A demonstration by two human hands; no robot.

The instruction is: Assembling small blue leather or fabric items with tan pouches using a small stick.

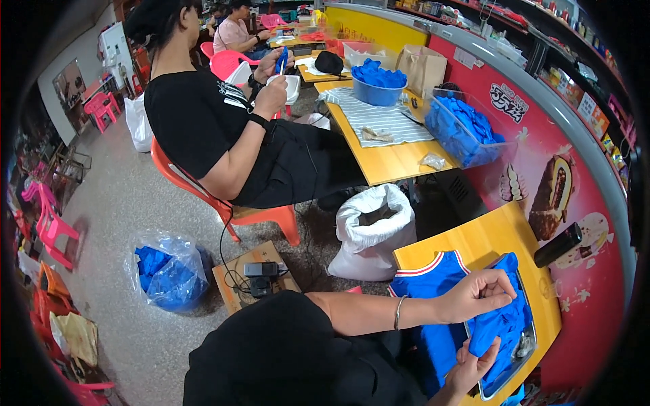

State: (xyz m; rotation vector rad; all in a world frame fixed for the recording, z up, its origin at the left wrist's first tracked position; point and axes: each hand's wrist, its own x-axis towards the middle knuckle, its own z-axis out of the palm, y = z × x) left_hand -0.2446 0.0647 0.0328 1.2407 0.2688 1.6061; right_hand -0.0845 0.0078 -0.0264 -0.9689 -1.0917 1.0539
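My left hand, with a bracelet on its wrist, is raised over a metal-rimmed tray, its thumb and fingers pinched together. Whatever they may hold is too small to make out. Just below it, my right hand pinches the lower end of a small blue fabric piece. More crumpled blue fabric pieces fill the tray. Beside it, partly under my left forearm, a blue garment with white and red trim lies over the yellow table's edge.
A black cylinder stands at the yellow table's far right. Beyond are a white sack, a cardboard box and a clear bag of blue fabric. A co-worker sits at another table with a blue-filled tub and bin.
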